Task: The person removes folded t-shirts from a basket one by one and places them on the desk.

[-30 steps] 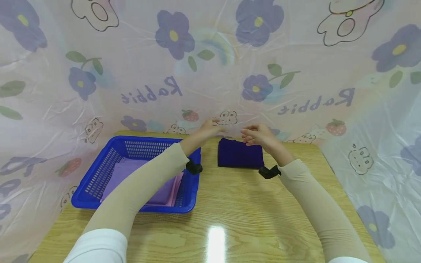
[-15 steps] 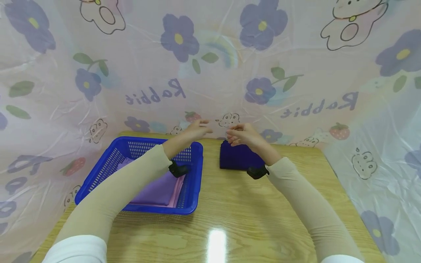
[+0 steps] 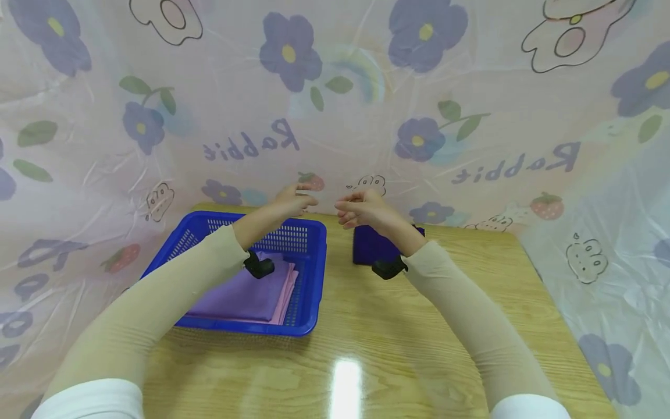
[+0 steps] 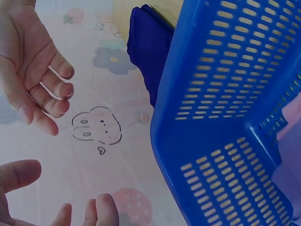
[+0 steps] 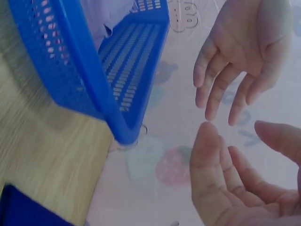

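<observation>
My left hand [image 3: 291,201] hovers over the far right part of a blue plastic basket [image 3: 321,262], fingers loosely spread around nothing. To its right my right hand [image 3: 365,208] hangs in the air, bare too, its fingers relaxed. Both hands face each other in the right wrist view, where the left hand [image 5: 244,52] is above the right hand [image 5: 244,183]. Inside the basket lie a folded purple cloth [image 3: 241,294] and a pink cloth [image 3: 287,297] under it. A folded dark blue cloth [image 3: 369,247] rests on the table, partly hidden by my right forearm.
The wooden table [image 3: 398,343] carries the basket at the left and the dark blue cloth near its back edge. Behind it hangs a patterned curtain [image 3: 345,145] with flowers and rabbits, which also runs along both sides.
Both hands have moved left, away from the dark blue cloth and toward the basket, keeping their loose shape. The basket and cloths stay put; the head view shifts slightly.
</observation>
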A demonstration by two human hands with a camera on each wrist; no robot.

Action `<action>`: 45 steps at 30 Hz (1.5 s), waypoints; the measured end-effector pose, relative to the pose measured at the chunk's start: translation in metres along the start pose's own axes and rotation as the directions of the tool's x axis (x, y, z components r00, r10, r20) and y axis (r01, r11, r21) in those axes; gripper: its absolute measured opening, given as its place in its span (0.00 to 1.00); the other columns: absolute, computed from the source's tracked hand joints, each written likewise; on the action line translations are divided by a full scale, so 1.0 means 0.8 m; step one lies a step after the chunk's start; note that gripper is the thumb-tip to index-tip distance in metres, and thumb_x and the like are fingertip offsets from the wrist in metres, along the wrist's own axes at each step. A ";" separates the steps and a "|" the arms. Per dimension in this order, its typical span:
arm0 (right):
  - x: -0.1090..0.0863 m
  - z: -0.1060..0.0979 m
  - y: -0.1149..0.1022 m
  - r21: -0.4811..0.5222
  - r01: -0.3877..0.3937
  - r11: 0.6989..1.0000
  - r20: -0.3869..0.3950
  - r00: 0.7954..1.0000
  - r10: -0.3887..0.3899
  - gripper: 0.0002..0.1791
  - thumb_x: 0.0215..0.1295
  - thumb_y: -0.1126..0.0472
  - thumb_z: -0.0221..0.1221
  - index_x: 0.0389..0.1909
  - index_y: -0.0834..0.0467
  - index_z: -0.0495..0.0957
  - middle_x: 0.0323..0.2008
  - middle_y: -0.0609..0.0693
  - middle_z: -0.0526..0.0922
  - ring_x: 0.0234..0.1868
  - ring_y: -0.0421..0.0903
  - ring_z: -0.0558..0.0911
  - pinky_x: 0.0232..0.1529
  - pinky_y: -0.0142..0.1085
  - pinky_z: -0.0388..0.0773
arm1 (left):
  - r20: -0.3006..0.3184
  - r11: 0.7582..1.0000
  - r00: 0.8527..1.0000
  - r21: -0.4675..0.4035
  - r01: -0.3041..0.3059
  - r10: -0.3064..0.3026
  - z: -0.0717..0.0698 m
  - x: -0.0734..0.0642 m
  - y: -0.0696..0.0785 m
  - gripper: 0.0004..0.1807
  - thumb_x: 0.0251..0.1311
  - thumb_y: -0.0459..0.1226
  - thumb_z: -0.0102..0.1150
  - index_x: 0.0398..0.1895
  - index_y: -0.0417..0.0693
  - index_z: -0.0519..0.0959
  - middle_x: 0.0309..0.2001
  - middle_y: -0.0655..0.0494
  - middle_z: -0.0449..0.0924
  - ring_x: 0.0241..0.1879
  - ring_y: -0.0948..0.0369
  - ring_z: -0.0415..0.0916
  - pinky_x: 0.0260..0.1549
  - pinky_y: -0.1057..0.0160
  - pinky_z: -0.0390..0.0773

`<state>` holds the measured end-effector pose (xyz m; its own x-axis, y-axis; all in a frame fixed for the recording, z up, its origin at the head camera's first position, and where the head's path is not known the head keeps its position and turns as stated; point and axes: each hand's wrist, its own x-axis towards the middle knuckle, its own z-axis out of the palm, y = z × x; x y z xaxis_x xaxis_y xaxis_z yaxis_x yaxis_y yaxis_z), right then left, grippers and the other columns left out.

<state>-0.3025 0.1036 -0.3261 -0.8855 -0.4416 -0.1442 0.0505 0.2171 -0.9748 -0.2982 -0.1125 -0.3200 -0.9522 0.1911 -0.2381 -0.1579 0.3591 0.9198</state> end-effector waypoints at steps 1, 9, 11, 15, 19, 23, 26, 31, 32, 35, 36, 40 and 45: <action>0.002 0.004 -0.001 -0.003 -0.004 1.000 0.003 1.000 0.004 0.21 0.73 0.64 0.57 0.59 0.73 0.70 0.42 0.64 0.80 0.33 0.49 0.85 0.52 0.55 0.79 | 0.000 1.000 1.000 -0.011 0.003 -0.003 -0.003 -0.001 0.000 0.35 0.70 0.37 0.56 0.76 0.42 0.56 0.71 0.38 0.63 0.68 0.45 0.63 0.65 0.51 0.67; 0.017 0.035 -0.001 0.018 -0.032 0.999 0.035 0.999 0.031 0.19 0.72 0.65 0.57 0.57 0.75 0.72 0.41 0.67 0.81 0.44 0.66 0.82 0.49 0.53 0.81 | -0.004 0.997 1.000 -0.074 0.017 -0.017 -0.025 -0.009 -0.006 0.36 0.71 0.34 0.54 0.77 0.39 0.52 0.73 0.36 0.58 0.71 0.43 0.58 0.68 0.49 0.62; 0.020 0.043 -0.001 0.017 -0.038 0.999 0.046 0.998 0.037 0.19 0.73 0.66 0.57 0.57 0.76 0.72 0.41 0.68 0.81 0.40 0.62 0.84 0.47 0.51 0.83 | -0.002 0.997 1.000 -0.069 0.023 -0.023 -0.031 -0.011 -0.010 0.36 0.71 0.34 0.54 0.77 0.39 0.51 0.74 0.36 0.55 0.71 0.43 0.57 0.69 0.49 0.61; 0.026 0.060 0.003 0.005 -0.052 0.999 0.068 0.996 0.052 0.19 0.72 0.67 0.57 0.56 0.77 0.73 0.36 0.66 0.81 0.31 0.54 0.84 0.41 0.46 0.85 | 0.000 0.997 0.999 -0.060 0.040 -0.040 -0.045 -0.015 -0.022 0.37 0.72 0.35 0.52 0.78 0.38 0.48 0.75 0.36 0.51 0.72 0.42 0.55 0.69 0.48 0.59; 0.032 0.076 0.009 0.016 -0.077 0.997 0.094 0.993 0.075 0.15 0.71 0.68 0.57 0.50 0.77 0.75 0.30 0.64 0.80 0.26 0.50 0.84 0.38 0.43 0.86 | -0.009 0.998 0.998 -0.034 0.055 -0.055 -0.059 -0.021 -0.034 0.38 0.73 0.36 0.51 0.78 0.37 0.46 0.76 0.34 0.49 0.73 0.42 0.54 0.70 0.48 0.59; 0.034 0.092 0.013 0.037 -0.138 0.990 0.101 0.986 0.133 0.11 0.70 0.69 0.57 0.44 0.76 0.77 0.25 0.60 0.78 0.23 0.48 0.82 0.39 0.44 0.86 | -0.014 0.997 0.997 0.011 0.072 -0.072 -0.073 -0.028 -0.047 0.38 0.74 0.37 0.50 0.79 0.38 0.44 0.76 0.34 0.47 0.73 0.41 0.53 0.70 0.48 0.58; 0.037 0.104 0.015 0.024 -0.193 0.981 0.095 0.977 0.190 0.11 0.71 0.69 0.57 0.44 0.76 0.75 0.26 0.60 0.78 0.23 0.49 0.82 0.44 0.48 0.84 | -0.017 0.995 0.996 0.039 0.093 -0.092 -0.085 -0.033 -0.058 0.39 0.74 0.39 0.50 0.79 0.38 0.44 0.76 0.34 0.46 0.73 0.41 0.54 0.69 0.47 0.59; 0.045 0.119 0.021 -0.019 -0.246 0.969 0.089 0.965 0.247 0.17 0.71 0.67 0.57 0.53 0.77 0.74 0.32 0.66 0.80 0.29 0.56 0.84 0.44 0.48 0.84 | -0.013 0.992 0.993 0.041 0.116 -0.116 -0.105 -0.042 -0.072 0.40 0.74 0.40 0.49 0.79 0.37 0.42 0.77 0.33 0.42 0.73 0.39 0.50 0.69 0.44 0.57; 0.046 0.122 0.022 -0.023 -0.250 0.968 0.089 0.964 0.251 0.18 0.71 0.66 0.58 0.54 0.76 0.74 0.36 0.69 0.81 0.29 0.56 0.84 0.43 0.47 0.85 | -0.012 0.992 0.993 0.036 0.117 -0.117 -0.108 -0.044 -0.074 0.40 0.74 0.39 0.49 0.79 0.37 0.41 0.77 0.33 0.41 0.73 0.39 0.49 0.69 0.44 0.57; 0.048 0.129 0.024 -0.032 -0.258 0.966 0.082 0.962 0.260 0.19 0.71 0.66 0.58 0.56 0.76 0.74 0.43 0.74 0.80 0.31 0.58 0.85 0.39 0.44 0.85 | -0.008 0.993 0.993 0.021 0.116 -0.116 -0.118 -0.047 -0.083 0.40 0.74 0.37 0.49 0.79 0.35 0.41 0.77 0.31 0.38 0.73 0.37 0.47 0.69 0.43 0.56; 0.048 0.132 0.023 -0.033 -0.262 0.964 0.079 0.961 0.264 0.19 0.71 0.66 0.58 0.56 0.76 0.73 0.47 0.76 0.78 0.31 0.57 0.85 0.40 0.45 0.85 | -0.009 0.993 0.993 0.020 0.116 -0.115 -0.120 -0.048 -0.086 0.40 0.74 0.37 0.49 0.78 0.34 0.40 0.76 0.30 0.38 0.73 0.37 0.47 0.69 0.43 0.55; 0.047 0.140 0.023 -0.048 -0.271 0.962 0.075 0.959 0.274 0.20 0.71 0.66 0.58 0.57 0.77 0.72 0.42 0.74 0.80 0.38 0.63 0.85 0.46 0.50 0.83 | -0.012 0.991 0.992 0.046 0.127 -0.127 -0.131 -0.051 -0.095 0.40 0.74 0.38 0.48 0.78 0.33 0.39 0.76 0.29 0.38 0.73 0.36 0.46 0.70 0.42 0.54; 0.049 0.150 0.028 -0.049 -0.279 0.959 0.070 0.957 0.282 0.19 0.70 0.66 0.59 0.53 0.78 0.74 0.30 0.66 0.79 0.39 0.66 0.85 0.50 0.54 0.80 | -0.005 0.981 0.988 0.118 0.154 -0.155 -0.144 -0.056 -0.108 0.39 0.75 0.38 0.46 0.77 0.30 0.40 0.75 0.28 0.40 0.73 0.35 0.46 0.69 0.42 0.55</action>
<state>-0.2806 -0.0131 -0.3738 -0.8006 -0.4225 -0.4248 0.2728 0.3742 -0.8863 -0.2721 -0.2574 -0.3533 -0.9176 0.1286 -0.3760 -0.2710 0.4896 0.8288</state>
